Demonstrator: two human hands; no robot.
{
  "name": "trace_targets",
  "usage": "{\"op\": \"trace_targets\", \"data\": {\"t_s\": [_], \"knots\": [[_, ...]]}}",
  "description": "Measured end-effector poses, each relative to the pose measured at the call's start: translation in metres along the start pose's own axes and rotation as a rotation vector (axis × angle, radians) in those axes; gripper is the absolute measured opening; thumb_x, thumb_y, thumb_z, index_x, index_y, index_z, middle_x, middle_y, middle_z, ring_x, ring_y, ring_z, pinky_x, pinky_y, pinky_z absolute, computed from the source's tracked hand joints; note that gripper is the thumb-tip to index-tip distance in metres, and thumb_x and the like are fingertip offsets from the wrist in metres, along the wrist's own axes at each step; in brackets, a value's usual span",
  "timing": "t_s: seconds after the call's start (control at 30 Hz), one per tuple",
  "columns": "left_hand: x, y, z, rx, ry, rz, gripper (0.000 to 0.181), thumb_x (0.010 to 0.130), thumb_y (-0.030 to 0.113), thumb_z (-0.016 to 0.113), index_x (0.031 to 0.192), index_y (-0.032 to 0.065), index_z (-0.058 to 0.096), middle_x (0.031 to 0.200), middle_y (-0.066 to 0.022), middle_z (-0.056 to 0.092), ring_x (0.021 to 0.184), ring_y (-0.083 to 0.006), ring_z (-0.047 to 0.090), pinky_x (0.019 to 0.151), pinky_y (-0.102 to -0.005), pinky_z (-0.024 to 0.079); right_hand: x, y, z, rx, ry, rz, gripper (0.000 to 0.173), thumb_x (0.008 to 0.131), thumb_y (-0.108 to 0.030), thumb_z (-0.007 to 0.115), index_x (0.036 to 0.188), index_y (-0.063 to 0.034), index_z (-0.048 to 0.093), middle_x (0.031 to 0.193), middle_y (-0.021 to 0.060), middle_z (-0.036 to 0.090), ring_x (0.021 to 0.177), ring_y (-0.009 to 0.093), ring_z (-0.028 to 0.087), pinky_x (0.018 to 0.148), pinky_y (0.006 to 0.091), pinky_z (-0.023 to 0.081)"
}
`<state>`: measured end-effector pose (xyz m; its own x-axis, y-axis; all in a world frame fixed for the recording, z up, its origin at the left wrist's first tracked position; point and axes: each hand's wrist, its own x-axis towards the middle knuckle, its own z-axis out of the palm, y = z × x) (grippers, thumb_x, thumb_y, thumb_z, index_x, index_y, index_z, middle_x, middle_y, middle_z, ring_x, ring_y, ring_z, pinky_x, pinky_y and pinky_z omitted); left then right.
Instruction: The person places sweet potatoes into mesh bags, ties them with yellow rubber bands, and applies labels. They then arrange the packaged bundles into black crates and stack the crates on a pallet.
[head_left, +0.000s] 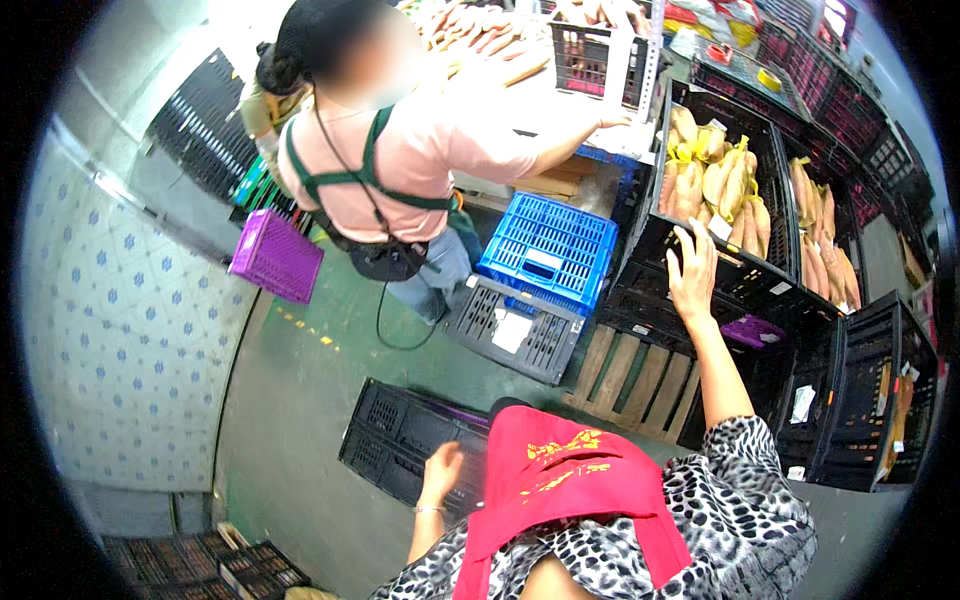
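Observation:
My right hand (694, 271) reaches forward with fingers spread at the near rim of a black plastic crate (660, 234); whether it touches the rim is hard to tell. Inside that crate lie long pinkish root vegetables, likely sweet potatoes (724, 184), in yellow net bags, some with white labels. A second black crate of bagged roots (823, 240) stands to its right. Low in front of my body is my left hand (442, 472), its fingers loosely curled and blurred, with nothing visible in it. Below it, a black crate (397, 435) rests on the green floor.
A co-worker (390, 172) stands ahead, one arm reaching to a table of loose roots (487, 45); another person (271, 112) is behind. Blue crate (551, 244), black crate (517, 330), purple crate (277, 255) and wooden pallet (637, 375) occupy the floor. Stacked crates (862, 397) line the right.

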<state>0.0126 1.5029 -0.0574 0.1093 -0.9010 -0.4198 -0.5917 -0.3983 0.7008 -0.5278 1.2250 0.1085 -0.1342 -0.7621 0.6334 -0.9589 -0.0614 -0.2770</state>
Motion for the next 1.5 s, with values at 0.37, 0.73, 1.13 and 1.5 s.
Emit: {"op": "trace_targets", "data": {"t_s": [0.37, 0.73, 1.13, 1.5], "knots": [[0.215, 0.259, -0.133, -0.159, -0.177, 0.551, 0.04, 0.095, 0.005, 0.069, 0.134, 0.0015, 0.064, 0.122, -0.0127, 0.073, 0.115, -0.0212, 0.069, 0.102, -0.0352, 0.051, 0.072, 0.051, 0.109, -0.321, 0.121, 0.489, 0.03, 0.1, -0.036, 0.062, 0.098, -0.0089, 0.074, 0.102, 0.0166, 0.073, 0.098, 0.037, 0.068, 0.09, 0.0485, 0.05], [0.355, 0.317, -0.205, -0.095, -0.798, 0.667, 0.042, 0.095, 0.014, 0.07, 0.134, 0.0026, 0.064, 0.128, -0.0136, 0.071, 0.121, -0.0271, 0.067, 0.105, -0.0386, 0.05, 0.099, 0.065, 0.157, -0.687, 0.152, 1.004, 0.05, 0.102, -0.053, 0.05, 0.096, -0.0136, 0.081, 0.092, 0.0172, 0.076, 0.09, 0.037, 0.071, 0.09, 0.0484, 0.049], [0.407, 0.33, -0.178, -0.002, -0.818, 0.632, 0.046, 0.098, 0.015, 0.068, 0.141, 0.0044, 0.059, 0.141, -0.0143, 0.06, 0.134, -0.031, 0.054, 0.115, -0.0421, 0.039, 0.104, 0.054, 0.154, -0.631, 0.026, 1.13, 0.046, 0.1, -0.058, 0.053, 0.101, -0.0223, 0.081, 0.087, 0.0009, 0.078, 0.088, 0.029, 0.073, 0.08, 0.0415, 0.053], [0.426, 0.342, -0.15, 0.094, -0.565, 0.586, 0.044, 0.097, 0.011, 0.068, 0.139, 0.0044, 0.06, 0.144, -0.0138, 0.058, 0.138, -0.0292, 0.052, 0.118, -0.0405, 0.037, 0.115, 0.042, 0.148, -0.568, 0.046, 1.138, 0.044, 0.102, -0.055, 0.055, 0.098, -0.019, 0.081, 0.082, -0.0009, 0.077, 0.087, 0.023, 0.071, 0.079, 0.0392, 0.05]]}}
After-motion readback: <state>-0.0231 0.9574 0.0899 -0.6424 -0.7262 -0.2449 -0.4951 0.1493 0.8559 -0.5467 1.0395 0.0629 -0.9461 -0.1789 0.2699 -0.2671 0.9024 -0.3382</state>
